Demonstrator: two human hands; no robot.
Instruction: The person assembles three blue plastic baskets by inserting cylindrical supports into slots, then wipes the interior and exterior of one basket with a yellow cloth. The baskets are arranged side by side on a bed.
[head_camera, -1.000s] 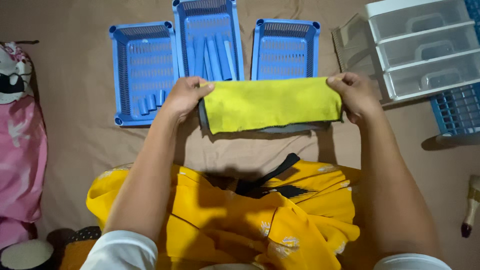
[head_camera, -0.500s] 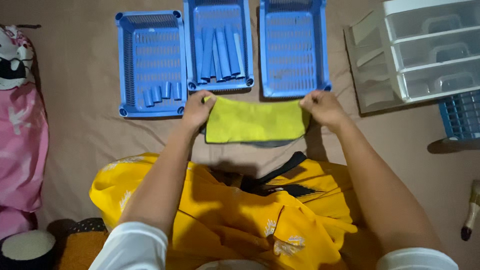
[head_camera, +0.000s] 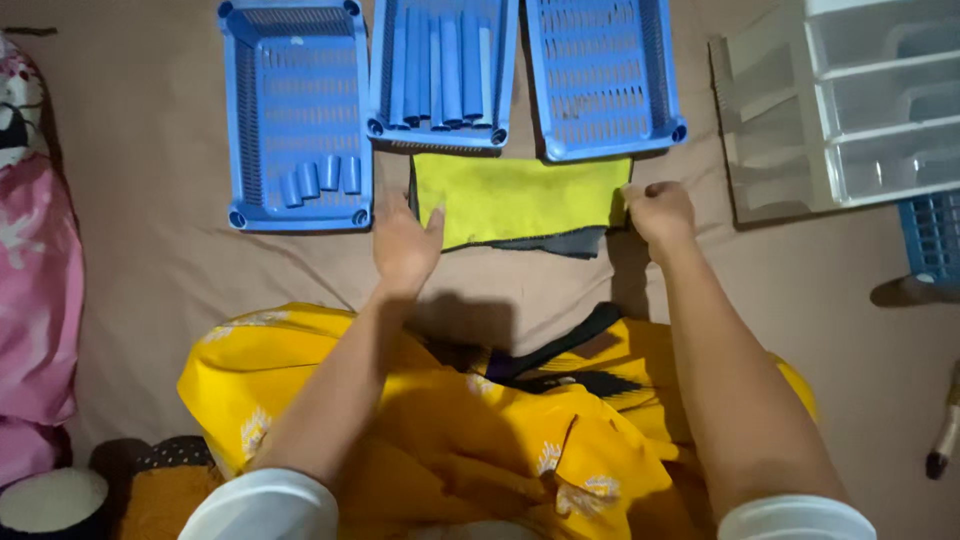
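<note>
The yellow cloth (head_camera: 515, 197) lies flat on the brown bed sheet (head_camera: 160, 290), its top edge just under the middle blue basket (head_camera: 441, 68) and the right blue basket (head_camera: 603, 75); bare sheet lies open below it; the left blue basket (head_camera: 297, 115) sits just beside it. Half a second ago the cloth was lower and held up; now it is down. Its long side runs left to right. The left hand (head_camera: 405, 245) is open, flat on the cloth's left end; the right hand (head_camera: 658, 210) is closed, pinching the right end.
</note>
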